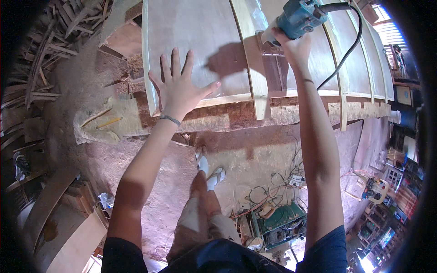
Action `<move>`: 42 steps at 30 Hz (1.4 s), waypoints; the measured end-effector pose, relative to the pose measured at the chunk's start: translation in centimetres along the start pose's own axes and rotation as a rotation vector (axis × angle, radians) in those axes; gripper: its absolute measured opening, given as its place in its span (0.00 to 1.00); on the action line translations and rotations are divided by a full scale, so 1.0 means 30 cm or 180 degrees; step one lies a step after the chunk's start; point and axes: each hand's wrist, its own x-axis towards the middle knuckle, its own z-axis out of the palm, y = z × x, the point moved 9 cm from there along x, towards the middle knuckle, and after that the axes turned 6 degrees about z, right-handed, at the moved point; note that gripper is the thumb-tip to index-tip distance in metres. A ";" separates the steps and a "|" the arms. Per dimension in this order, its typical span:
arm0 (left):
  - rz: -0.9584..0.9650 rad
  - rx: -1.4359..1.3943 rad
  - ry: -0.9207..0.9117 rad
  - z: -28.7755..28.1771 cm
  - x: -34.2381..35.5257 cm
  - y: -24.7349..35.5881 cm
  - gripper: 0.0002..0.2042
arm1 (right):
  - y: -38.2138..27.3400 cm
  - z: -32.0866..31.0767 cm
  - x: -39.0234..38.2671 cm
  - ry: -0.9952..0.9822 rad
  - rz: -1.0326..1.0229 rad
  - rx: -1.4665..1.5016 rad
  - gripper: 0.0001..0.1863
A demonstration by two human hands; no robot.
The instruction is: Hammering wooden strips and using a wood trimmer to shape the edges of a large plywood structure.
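Note:
My left hand [180,86] is spread with fingers apart on a pale sheet panel [200,27] edged with light wooden strips. My right hand [293,48] grips a teal corded power tool [301,17] near a wooden batten [260,102] that crosses the panel, with my fingertips hidden behind the tool. Its black cord [351,57] loops down to the panel's right part, and its shadow falls between my hands. The panel rests on a rough timber bench [214,120], where a yellow pencil [109,122] lies at the left end.
Scrap wood [50,45] is piled at the left, with curved boards [68,241] lower down. My sandaled feet stand below the bench. Tangled cords and a green machine [291,213] lie on the floor at lower right, near another tool [371,189]. More clutter lines the right side.

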 end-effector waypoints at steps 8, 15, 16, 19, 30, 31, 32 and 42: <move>0.0011 -0.0227 -0.0081 -0.016 0.001 0.008 0.54 | 0.032 0.049 0.099 -0.0036 0.0062 -0.0002 0.18; -0.0024 -0.0391 -0.0197 -0.024 0.004 0.011 0.54 | 0.043 0.092 0.195 0.0054 0.0131 -0.0001 0.19; -0.0016 -0.0390 -0.0193 -0.026 0.004 0.011 0.54 | 0.042 0.106 0.214 0.0012 0.0115 0.0001 0.19; -0.0019 -0.0461 -0.0141 -0.033 0.004 0.010 0.53 | 0.046 0.133 0.268 0.0022 0.0083 -0.0047 0.19; -0.0054 -0.0600 -0.0596 -0.013 0.007 0.015 0.55 | 0.098 0.224 0.448 -0.0128 0.0090 0.0396 0.23; -0.0063 -0.0604 -0.0592 -0.012 0.008 0.010 0.55 | 0.097 0.235 0.463 -0.0144 0.0091 0.0292 0.21; -0.0079 -0.0686 -0.0545 -0.013 0.007 0.005 0.55 | 0.097 0.247 0.478 -0.0160 0.0092 0.0188 0.20; -0.0146 -0.0839 -0.0618 -0.024 0.019 -0.002 0.52 | 0.112 0.316 0.619 -0.0054 0.0204 0.0216 0.22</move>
